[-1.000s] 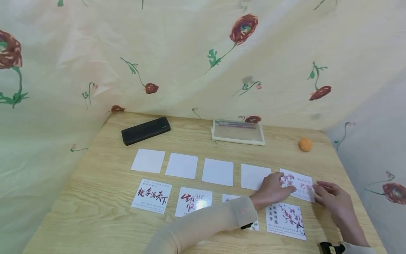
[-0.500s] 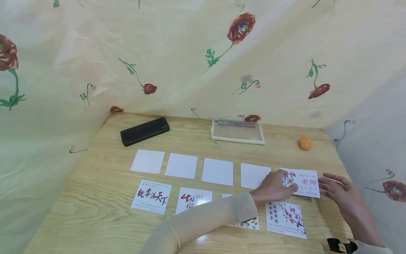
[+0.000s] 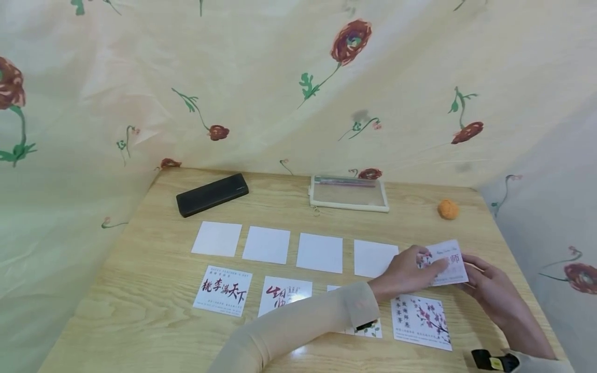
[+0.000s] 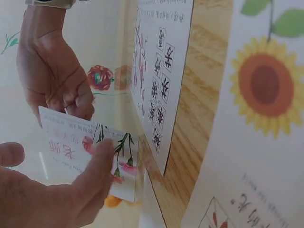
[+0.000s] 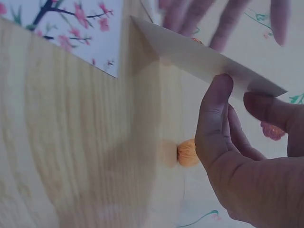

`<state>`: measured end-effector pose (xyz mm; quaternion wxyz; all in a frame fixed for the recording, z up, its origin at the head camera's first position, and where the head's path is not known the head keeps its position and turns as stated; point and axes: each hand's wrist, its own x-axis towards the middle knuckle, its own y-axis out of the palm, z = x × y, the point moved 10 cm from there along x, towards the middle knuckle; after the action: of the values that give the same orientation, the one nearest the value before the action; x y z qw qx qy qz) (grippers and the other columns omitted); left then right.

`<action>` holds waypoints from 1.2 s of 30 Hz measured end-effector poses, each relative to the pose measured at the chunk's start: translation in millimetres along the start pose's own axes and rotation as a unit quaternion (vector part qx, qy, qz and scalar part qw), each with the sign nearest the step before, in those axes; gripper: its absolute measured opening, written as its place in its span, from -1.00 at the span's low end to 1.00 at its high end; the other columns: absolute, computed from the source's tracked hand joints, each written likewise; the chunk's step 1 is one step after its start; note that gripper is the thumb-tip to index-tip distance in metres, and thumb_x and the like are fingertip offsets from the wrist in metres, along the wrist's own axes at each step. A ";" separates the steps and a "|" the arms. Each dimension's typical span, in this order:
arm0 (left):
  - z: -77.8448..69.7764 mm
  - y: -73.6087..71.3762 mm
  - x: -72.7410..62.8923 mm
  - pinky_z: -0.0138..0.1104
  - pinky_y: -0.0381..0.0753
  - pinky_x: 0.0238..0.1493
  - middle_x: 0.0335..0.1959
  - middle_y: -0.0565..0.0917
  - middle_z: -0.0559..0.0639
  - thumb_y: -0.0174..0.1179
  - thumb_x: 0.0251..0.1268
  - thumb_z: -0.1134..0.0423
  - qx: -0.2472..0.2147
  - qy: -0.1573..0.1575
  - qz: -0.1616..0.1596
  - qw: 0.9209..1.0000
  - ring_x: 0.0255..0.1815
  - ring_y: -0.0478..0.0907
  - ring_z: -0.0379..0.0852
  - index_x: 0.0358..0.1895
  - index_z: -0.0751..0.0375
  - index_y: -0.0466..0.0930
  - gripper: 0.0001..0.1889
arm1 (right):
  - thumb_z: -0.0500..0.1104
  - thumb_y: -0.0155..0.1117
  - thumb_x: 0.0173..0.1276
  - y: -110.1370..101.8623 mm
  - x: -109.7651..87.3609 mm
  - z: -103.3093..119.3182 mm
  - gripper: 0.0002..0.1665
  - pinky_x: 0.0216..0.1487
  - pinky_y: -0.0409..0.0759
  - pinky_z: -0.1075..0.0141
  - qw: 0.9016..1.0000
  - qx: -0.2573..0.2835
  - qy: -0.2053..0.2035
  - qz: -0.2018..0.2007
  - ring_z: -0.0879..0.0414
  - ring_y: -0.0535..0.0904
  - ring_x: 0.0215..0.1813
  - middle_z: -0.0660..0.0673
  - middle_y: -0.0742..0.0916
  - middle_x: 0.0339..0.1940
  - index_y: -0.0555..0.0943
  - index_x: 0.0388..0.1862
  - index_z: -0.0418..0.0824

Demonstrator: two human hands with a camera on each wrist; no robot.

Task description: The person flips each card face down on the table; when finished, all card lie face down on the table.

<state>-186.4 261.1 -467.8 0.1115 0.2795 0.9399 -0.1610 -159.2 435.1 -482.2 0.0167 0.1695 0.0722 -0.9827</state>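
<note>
A white greeting card [image 3: 456,273], printed with pink flowers and red characters, is tilted up off the table. My left hand [image 3: 404,272] reaches across, its fingers over the card's printed left part. At the lower right edge, my right hand [image 3: 494,292] holds the card with curled fingers. The right wrist view shows the card's plain underside [image 5: 190,53] with the right fingertips against it, while blurred left fingers [image 5: 228,21] lie beyond its upper edge. Just below in the head view lies a blossom-branch card [image 3: 422,322]. A sunflower card [image 4: 266,85] appears in the left wrist view.
Blank white cards [image 3: 319,253] form a back row, with printed cards [image 3: 223,291] in front, partly covered by the left sleeve [image 3: 303,321]. Behind them are a black case [image 3: 212,195], a clear zip pouch [image 3: 349,195] and an orange ball-like object [image 3: 448,209].
The flower card has left its flat place on the table and tilted up. The right hand shifted outward, then came back in under the card's edge. The left hand stayed near the card.
</note>
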 end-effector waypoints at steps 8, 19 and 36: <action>-9.3 -5.1 -2.5 -0.50 0.63 -0.18 0.03 0.74 -0.24 0.26 0.49 -0.10 -0.073 0.062 -0.015 0.995 -0.13 0.64 -0.45 0.26 -0.14 0.63 -0.62 | 0.08 -0.05 0.73 18.9 -0.4 -6.2 -0.13 0.01 0.69 0.48 0.987 -0.160 0.019 0.003 0.61 0.58 -0.02 0.57 0.47 0.01 0.00 0.63 -0.53; -8.3 -16.1 3.1 -0.47 0.71 -0.42 -0.29 0.74 -0.20 0.41 0.34 0.36 -0.167 0.068 -0.071 0.981 -0.47 0.71 -0.31 0.16 0.06 0.65 -0.64 | 0.32 0.08 0.58 -2.5 -0.2 -14.1 0.13 -0.07 0.73 0.45 0.971 -0.206 0.099 -0.066 0.59 0.57 -0.18 -0.60 0.40 0.47 0.01 0.64 -0.53; -7.2 -29.3 7.9 -0.64 0.36 -0.39 -0.68 0.58 -0.17 0.32 0.18 0.48 0.053 0.090 -0.092 0.990 -0.58 0.46 -0.43 -0.41 0.26 0.68 -0.92 | 0.26 0.38 0.42 -34.6 -2.2 -13.2 0.00 -0.30 0.62 0.45 0.937 -0.279 0.108 -0.181 0.23 0.49 -0.13 -0.39 0.57 0.31 0.33 0.55 -0.36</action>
<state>-210.2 244.4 -456.5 -0.0040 0.2108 0.9581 -0.1940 -154.7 471.3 -489.0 -0.1227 0.2469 0.3739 -0.8855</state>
